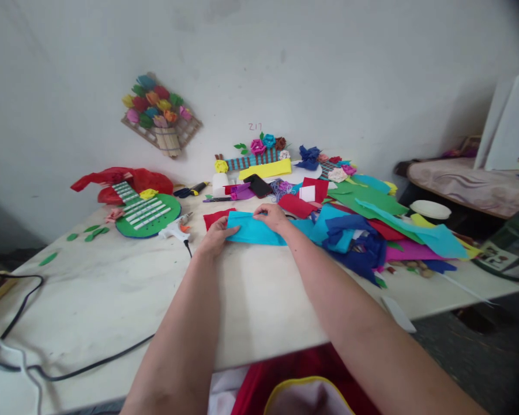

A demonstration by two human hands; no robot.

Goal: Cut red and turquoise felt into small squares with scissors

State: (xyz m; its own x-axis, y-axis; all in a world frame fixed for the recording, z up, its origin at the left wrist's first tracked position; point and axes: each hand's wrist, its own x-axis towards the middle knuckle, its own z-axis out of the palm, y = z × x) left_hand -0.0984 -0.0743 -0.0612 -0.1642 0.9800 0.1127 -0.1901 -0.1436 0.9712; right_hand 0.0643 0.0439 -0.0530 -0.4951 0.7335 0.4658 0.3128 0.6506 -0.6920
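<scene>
A bright blue strip of crepe paper (pixel 255 230) is stretched sideways just above the middle of the table. My left hand (pixel 216 235) grips its left end, thumb on the front face. At the strip's upper edge, my right hand (pixel 271 219) pinches the paper between thumb and fingers. Behind the left end lies a red paper piece (pixel 216 219). To the right the strip runs up to a heap of dark blue paper (pixel 354 248) and other coloured scraps. A white and orange glue gun (pixel 176 231) rests left of my left hand.
A green guitar-shaped craft (pixel 149 216) and loose green paper leaves (pixel 48 259) lie at left. A black cable (pixel 99 364) crosses the front left. Pliers (pixel 192 190), a phone (pixel 257 185) and a yellow paper roll (pixel 266 168) sit behind. A glass jar (pixel 508 248) stands far right.
</scene>
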